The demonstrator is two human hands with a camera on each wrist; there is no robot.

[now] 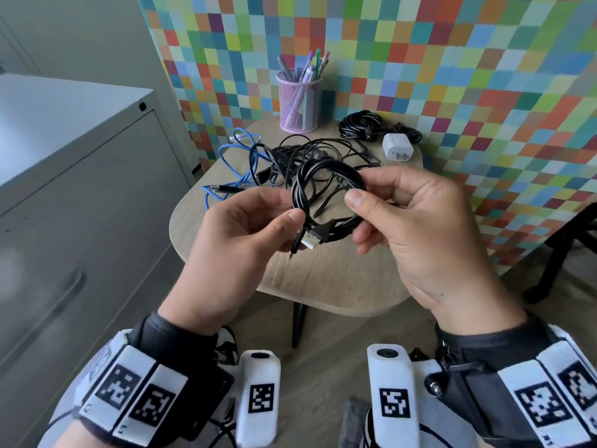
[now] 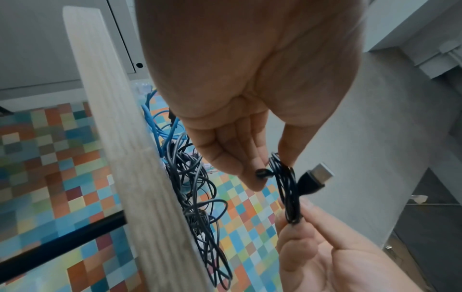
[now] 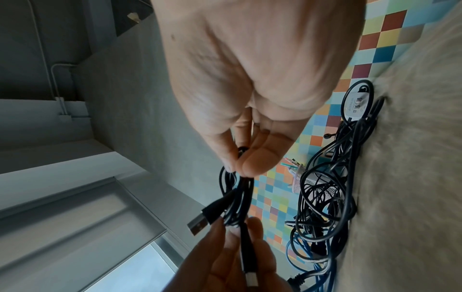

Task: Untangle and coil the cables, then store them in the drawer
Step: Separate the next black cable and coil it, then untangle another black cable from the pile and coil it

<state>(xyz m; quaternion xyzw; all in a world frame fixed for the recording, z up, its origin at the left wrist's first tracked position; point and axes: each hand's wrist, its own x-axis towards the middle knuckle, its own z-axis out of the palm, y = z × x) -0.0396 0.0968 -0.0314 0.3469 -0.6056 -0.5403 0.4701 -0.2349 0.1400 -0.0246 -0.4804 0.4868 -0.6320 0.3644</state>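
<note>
A coiled black USB cable point(image 1: 326, 192) hangs in the air above the small wooden table point(image 1: 323, 279), held between both hands. My left hand point(image 1: 258, 221) pinches the coil's left side near the silver USB plug point(image 1: 310, 241). My right hand point(image 1: 397, 208) pinches the coil's right side between thumb and fingers. In the left wrist view the coil point(image 2: 287, 189) and plug point(image 2: 322, 172) show between the two hands. In the right wrist view the coil point(image 3: 240, 197) runs from my right fingertips point(image 3: 252, 164) down to the left hand point(image 3: 232, 256). A tangle of black cables point(image 1: 310, 156) and a blue cable point(image 1: 239, 163) lie on the table behind.
A purple mesh pen cup point(image 1: 299, 100) stands at the table's back. A bundled black cable point(image 1: 365, 124) and a white charger point(image 1: 397, 148) lie at the back right. A grey metal drawer cabinet point(image 1: 74, 176) stands to the left, its drawers closed. A chequered wall rises behind.
</note>
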